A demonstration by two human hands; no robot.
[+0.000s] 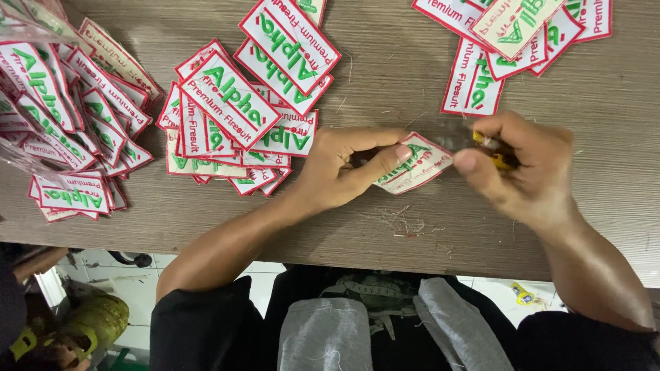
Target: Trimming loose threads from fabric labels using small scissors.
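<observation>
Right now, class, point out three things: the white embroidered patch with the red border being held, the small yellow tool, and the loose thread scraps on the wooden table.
White red-bordered patch (417, 165), head view: its middle.
Small yellow tool (496, 159), head view: the part showing in the right hand (526, 168).
Thread scraps (401, 221), head view: the pile's middle.

Grey-brown wooden table (412, 62); pale tiled floor (137, 288) beneath; even light.

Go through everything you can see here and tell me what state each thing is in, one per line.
Left hand: pinching one patch.
Held patch: flat on the table, pinned by the thumb.
Right hand: closed around a small yellow tool at the patch's edge.
Patch piles: loose, overlapping.
Thread scraps: scattered on the table.
</observation>
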